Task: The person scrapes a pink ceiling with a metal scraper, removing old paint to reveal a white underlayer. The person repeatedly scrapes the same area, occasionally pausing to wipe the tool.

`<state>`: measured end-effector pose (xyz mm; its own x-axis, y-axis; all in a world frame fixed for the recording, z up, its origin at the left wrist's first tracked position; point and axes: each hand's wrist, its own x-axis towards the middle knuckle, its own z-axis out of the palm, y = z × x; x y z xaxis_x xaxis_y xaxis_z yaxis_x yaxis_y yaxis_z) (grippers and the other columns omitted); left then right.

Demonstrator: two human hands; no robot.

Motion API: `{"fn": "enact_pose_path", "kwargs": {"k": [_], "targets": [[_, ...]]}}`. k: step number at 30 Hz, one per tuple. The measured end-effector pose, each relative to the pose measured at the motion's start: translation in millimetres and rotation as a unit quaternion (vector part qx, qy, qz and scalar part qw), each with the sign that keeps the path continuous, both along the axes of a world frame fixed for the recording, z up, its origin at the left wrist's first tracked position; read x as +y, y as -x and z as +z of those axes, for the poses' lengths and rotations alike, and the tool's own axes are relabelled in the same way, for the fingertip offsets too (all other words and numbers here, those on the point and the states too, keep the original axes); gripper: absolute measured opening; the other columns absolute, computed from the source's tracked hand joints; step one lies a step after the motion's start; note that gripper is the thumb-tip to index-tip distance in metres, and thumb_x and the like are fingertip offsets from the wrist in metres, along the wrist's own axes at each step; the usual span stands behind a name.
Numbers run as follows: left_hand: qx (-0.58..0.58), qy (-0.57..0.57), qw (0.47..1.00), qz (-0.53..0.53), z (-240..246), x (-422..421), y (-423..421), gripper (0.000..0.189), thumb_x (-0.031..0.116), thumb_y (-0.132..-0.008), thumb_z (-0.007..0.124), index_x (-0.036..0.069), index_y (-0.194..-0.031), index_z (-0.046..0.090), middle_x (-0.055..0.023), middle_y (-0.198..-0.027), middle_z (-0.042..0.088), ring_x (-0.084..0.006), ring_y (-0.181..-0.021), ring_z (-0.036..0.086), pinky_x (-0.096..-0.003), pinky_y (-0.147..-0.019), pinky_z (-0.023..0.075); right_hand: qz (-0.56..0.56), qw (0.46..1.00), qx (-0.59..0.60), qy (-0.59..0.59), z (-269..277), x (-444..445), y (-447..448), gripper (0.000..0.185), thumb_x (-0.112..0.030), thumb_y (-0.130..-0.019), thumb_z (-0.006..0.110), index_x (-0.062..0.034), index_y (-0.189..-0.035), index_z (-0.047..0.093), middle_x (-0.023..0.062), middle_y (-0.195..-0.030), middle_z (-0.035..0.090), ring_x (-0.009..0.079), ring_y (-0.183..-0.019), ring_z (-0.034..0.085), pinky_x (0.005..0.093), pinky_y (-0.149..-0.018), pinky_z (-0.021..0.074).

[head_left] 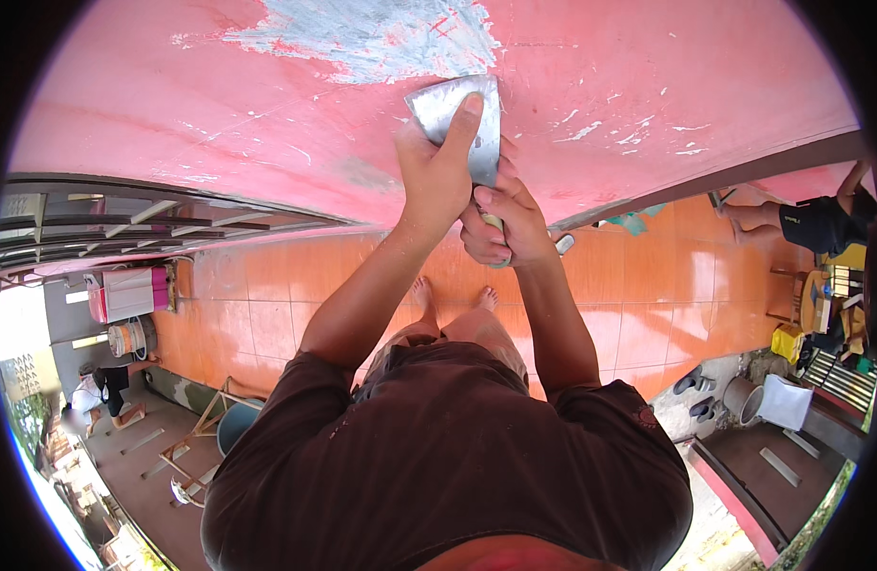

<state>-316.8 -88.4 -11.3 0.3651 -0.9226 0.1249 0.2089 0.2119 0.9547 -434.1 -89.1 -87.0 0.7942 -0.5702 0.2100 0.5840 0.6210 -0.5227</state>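
Note:
A wide metal scraper is held up against a pink painted wall, its blade edge at the lower border of a bare grey-blue patch. My right hand is closed around the scraper's light green handle. My left hand grips the blade from the left, thumb laid flat on its face and the fingers behind it, mostly hidden. White scratches and chips mark the paint right of the blade.
Below the wall runs an orange tiled floor, where my bare feet stand. A window with dark bars is at left. Behind are a wooden frame and blue-green tub. One person is at far left, another at far right near a wooden chair.

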Motion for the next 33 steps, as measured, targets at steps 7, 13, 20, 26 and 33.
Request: {"fn": "enact_pose_path", "kwargs": {"k": [7, 13, 20, 26, 33], "targets": [[-0.034, 0.015, 0.999, 0.040, 1, -1, 4, 0.031, 0.026, -0.102, 0.060, -0.004, -0.093, 0.064, -0.0130, -0.070, 0.068, -0.0177, -0.055, 0.066, -0.0289, -0.048, 0.0518, 0.018, 0.999, -0.012, -0.029, 0, -7, -1, 0.017, -0.019, -0.106, 0.045, -0.0043, -0.106, 0.054, 0.0021, -0.057, 0.041, 0.0084, -0.035, 0.034, 0.0249, -0.030, 0.0263], [-0.006, 0.022, 0.999, 0.044, -2, -2, 6, 0.025, 0.019, -0.101, 0.061, -0.003, -0.090, 0.067, -0.0089, -0.069, 0.068, -0.0134, -0.055, 0.065, -0.0274, -0.048, 0.0505, 0.023, 0.999, -0.019, -0.015, -5, -11, 0, 0.016, -0.019, -0.106, 0.045, -0.0052, -0.106, 0.053, 0.0019, -0.056, 0.041, 0.0085, -0.035, 0.035, 0.0251, -0.030, 0.0264], [-0.009, 0.036, 0.999, 0.037, 4, -1, 6, 0.027, 0.021, -0.101, 0.061, -0.003, -0.090, 0.066, -0.0098, -0.068, 0.068, -0.0147, -0.055, 0.065, -0.0276, -0.048, 0.0505, 0.040, 0.998, 0.001, -0.039, 6, -5, 5, 0.018, -0.020, -0.106, 0.046, -0.0049, -0.102, 0.054, 0.0016, -0.055, 0.040, 0.0085, -0.035, 0.034, 0.0261, -0.030, 0.0267], [0.007, 0.026, 0.999, 0.037, 14, -4, 6, 0.027, 0.022, -0.101, 0.063, -0.003, -0.091, 0.065, -0.0096, -0.068, 0.067, -0.0153, -0.056, 0.066, -0.0284, -0.049, 0.0506, 0.023, 0.999, 0.009, -0.021, 7, -5, 1, 0.023, -0.022, -0.106, 0.044, -0.0053, -0.119, 0.054, -0.0017, -0.050, 0.036, 0.0067, -0.032, 0.030, 0.0242, -0.028, 0.0254], [0.003, 0.029, 0.999, 0.037, 4, -6, 0, 0.027, 0.022, -0.100, 0.064, -0.003, -0.092, 0.066, -0.0093, -0.070, 0.068, -0.0148, -0.057, 0.066, -0.0280, -0.049, 0.0500, 0.017, 0.999, 0.010, -0.026, 17, -9, -1, 0.017, -0.021, -0.106, 0.046, -0.0053, -0.107, 0.052, -0.0001, -0.055, 0.039, 0.0086, -0.034, 0.034, 0.0268, -0.030, 0.0269]]}}
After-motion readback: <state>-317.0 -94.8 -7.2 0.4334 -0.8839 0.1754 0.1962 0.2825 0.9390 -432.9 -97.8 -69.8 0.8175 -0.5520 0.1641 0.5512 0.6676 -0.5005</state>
